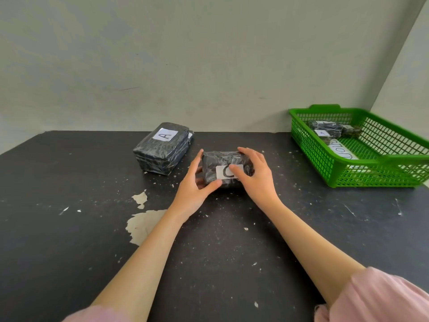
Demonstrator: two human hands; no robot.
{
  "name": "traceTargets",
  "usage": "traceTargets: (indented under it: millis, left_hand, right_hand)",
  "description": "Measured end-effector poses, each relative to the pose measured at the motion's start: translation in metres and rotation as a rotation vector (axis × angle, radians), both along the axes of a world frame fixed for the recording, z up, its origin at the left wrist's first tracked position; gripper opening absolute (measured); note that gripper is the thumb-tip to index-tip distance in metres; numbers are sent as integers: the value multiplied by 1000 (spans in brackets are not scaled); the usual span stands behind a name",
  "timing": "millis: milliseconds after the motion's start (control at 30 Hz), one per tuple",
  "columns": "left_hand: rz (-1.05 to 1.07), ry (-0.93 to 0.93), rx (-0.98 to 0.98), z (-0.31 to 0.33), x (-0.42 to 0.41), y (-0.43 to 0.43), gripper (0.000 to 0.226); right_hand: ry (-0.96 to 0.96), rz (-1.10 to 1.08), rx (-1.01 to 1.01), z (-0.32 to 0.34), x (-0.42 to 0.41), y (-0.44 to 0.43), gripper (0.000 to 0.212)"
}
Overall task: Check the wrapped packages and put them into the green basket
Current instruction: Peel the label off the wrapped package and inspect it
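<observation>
Wrapped package (220, 159) sits mid-desk, gripped at both ends. Left hand (197, 189) wraps the left end, thumb on the near face. Right hand (257, 177) curls over the far top edge, thumb on the white label (222, 171). Can't tell if it's lifted or resting on the desk (232, 252). Target green basket (311, 145) is well apart at far right, with a few packages (325, 127) already in it. Stack (162, 149) marked A waits far left.

Risks, my read:
- The thumb hides part of the label, so the check could misread it.
- The film looks slick, so a one-hand carry could slip.
- A low pass could clip the basket rim, or the package could land crooked on the ones inside.
</observation>
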State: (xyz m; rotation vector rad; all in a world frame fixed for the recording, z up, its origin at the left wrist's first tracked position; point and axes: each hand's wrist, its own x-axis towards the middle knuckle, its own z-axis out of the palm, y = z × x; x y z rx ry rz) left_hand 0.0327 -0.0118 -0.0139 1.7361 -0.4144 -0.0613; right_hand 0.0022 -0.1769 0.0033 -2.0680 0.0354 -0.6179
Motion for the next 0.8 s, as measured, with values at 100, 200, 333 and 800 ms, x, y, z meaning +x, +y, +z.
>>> traceTargets:
  millis: [100, 200, 333, 800]
  left_hand:
    - [-9, -1, -16, 1, 0, 1, 86]
    - [-15, -5, -31, 0, 1, 1, 87]
    - [-9, -7, -48, 0, 2, 2, 84]
    - [-2, 3, -24, 1, 4, 2, 84]
  right_hand:
    - [-34, -53, -147, 8, 8, 7, 37]
    - [-28, -51, -193, 14, 15, 15, 34]
    - [-36, -109, -170, 13, 20, 23, 32]
    - [3, -1, -161, 13, 21, 9, 30]
